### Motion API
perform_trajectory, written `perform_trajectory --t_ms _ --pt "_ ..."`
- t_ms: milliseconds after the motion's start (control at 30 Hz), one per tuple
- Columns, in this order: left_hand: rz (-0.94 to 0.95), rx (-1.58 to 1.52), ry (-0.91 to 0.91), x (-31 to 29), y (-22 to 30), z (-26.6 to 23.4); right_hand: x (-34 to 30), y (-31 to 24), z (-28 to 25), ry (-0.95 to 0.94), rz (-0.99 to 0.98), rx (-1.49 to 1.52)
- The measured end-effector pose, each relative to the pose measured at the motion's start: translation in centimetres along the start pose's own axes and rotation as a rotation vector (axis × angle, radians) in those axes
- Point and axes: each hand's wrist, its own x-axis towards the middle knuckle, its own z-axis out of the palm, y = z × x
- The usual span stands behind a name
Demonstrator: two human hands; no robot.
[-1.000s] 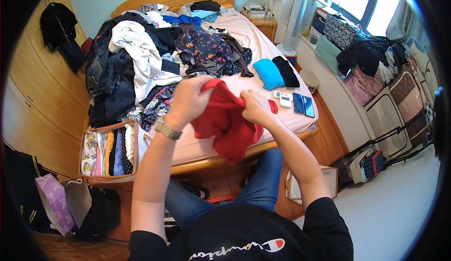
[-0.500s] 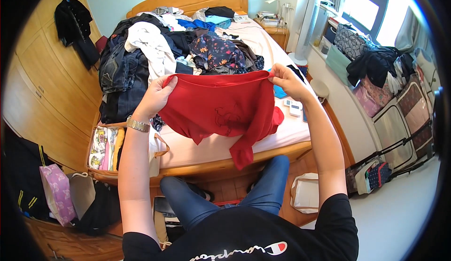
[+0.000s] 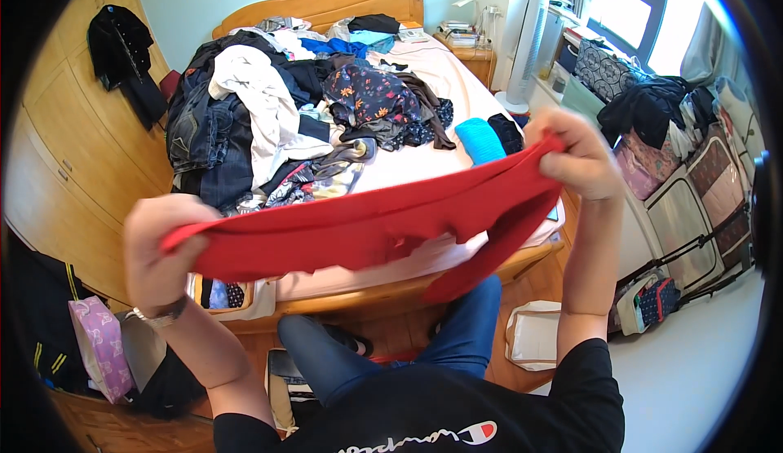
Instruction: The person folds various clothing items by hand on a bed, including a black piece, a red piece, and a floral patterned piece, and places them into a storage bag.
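Observation:
A red long-sleeved top [image 3: 351, 229] is stretched between my two hands in front of the bed's foot end. My left hand [image 3: 167, 241] is closed on its left corner, low over the storage box. My right hand [image 3: 575, 155] grips the other corner, higher up. The cloth slants up to the right, and a sleeve hangs from its right part. Motion blurs the cloth and my left hand. Just beyond my right hand, a rolled turquoise cloth [image 3: 479, 141] and a dark cloth [image 3: 506, 132] lie on the bed.
A large heap of clothes [image 3: 367, 98] covers much of the bed [image 3: 424, 61]. An open storage box [image 3: 261, 298] stands at the bed's left foot corner. A white fabric box [image 3: 532, 335] sits on the floor at right. A tower fan [image 3: 526, 49] stands beyond the bed.
My hands have moved apart and pulled the red top taut. The left hand went down and left, the right hand out to the right. The turquoise roll now shows more fully.

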Motion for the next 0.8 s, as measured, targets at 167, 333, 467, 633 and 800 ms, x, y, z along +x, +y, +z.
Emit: perform_trajectory --t_ms 167,333,467,633,800 --pt "-0.188 -0.016 0.269 7.1 -4.6 1.2 5.4 0.5 0.5 0.363 -0.110 -0.178" --pt "-0.597 -0.425 0.006 9.0 -15.1 5.4 10.0 13.3 -2.2 0.347 0.152 0.174" --pt "-0.640 -0.593 0.037 7.4 -16.0 5.9 9.4 12.1 -0.2 0.206 0.239 0.476" --pt "-0.625 -0.567 -0.092 6.1 -17.2 4.5 9.7 12.3 -1.1 0.060 0.309 0.316" --pt "-0.653 -0.354 -0.031 5.3 -19.8 8.0 10.6 15.8 0.4 0.230 0.556 -0.022"
